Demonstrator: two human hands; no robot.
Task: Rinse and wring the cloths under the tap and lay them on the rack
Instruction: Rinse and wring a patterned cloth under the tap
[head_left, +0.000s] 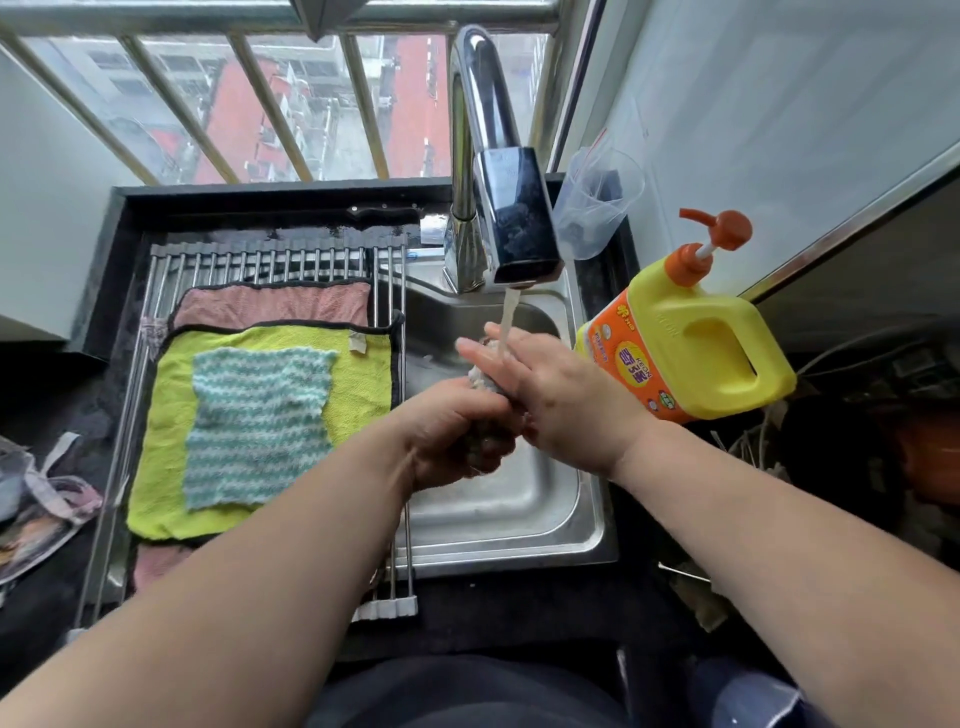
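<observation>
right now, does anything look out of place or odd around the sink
Nothing is spilled or broken. On the rack the cloths are stacked rather than spread: the teal striped cloth lies on the yellow-green cloth, which overlaps the pink cloth. The detergent bottle seems to lean, perhaps only lens distortion.
</observation>
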